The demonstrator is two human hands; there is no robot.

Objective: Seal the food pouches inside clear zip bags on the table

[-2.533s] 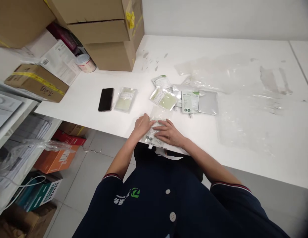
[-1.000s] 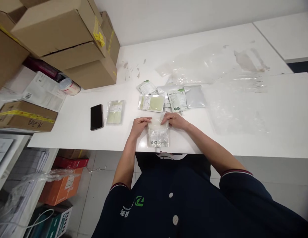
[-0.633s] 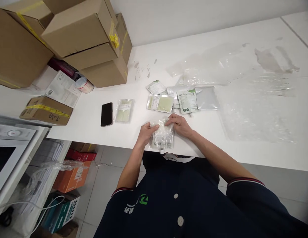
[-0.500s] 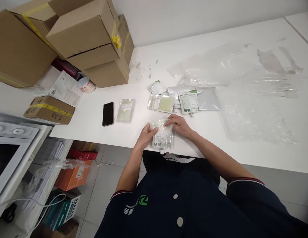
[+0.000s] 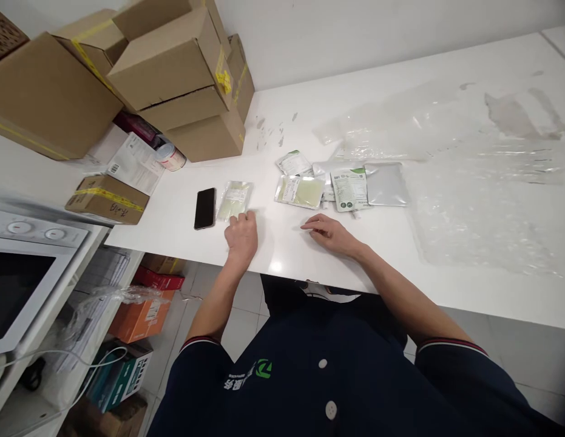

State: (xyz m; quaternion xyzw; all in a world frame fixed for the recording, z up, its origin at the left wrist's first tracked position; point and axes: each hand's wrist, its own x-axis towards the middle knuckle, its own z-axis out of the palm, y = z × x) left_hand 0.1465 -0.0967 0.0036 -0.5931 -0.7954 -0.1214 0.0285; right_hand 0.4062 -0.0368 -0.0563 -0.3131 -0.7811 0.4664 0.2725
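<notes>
My left hand [image 5: 242, 237] is closed, its curled fingers at the near edge of a flat, pale green pouch [image 5: 234, 200] with a white label. The fingertips are hidden under the knuckles. My right hand [image 5: 330, 233] rests over the white table, open and holding nothing, with its fingers stretched to the left. Beyond it lie a greenish labelled pouch [image 5: 300, 192], a white printed spout pouch [image 5: 349, 189] with a green corner, and a plain silver pouch [image 5: 386, 184]. Another white printed pouch [image 5: 294, 162] lies behind them.
A black phone [image 5: 205, 208] lies left of the flat pouch. Cardboard boxes [image 5: 173, 67] are stacked at the back left, beside a small round tub [image 5: 170, 157]. Clear plastic wrap [image 5: 482, 212] spreads over the table's right side. A microwave [image 5: 31, 267] stands at lower left.
The clear-wrapped pouch that both hands held no longer shows between them. My left hand has moved left to the flat pouch; my right hand has let go and stays near its place.
</notes>
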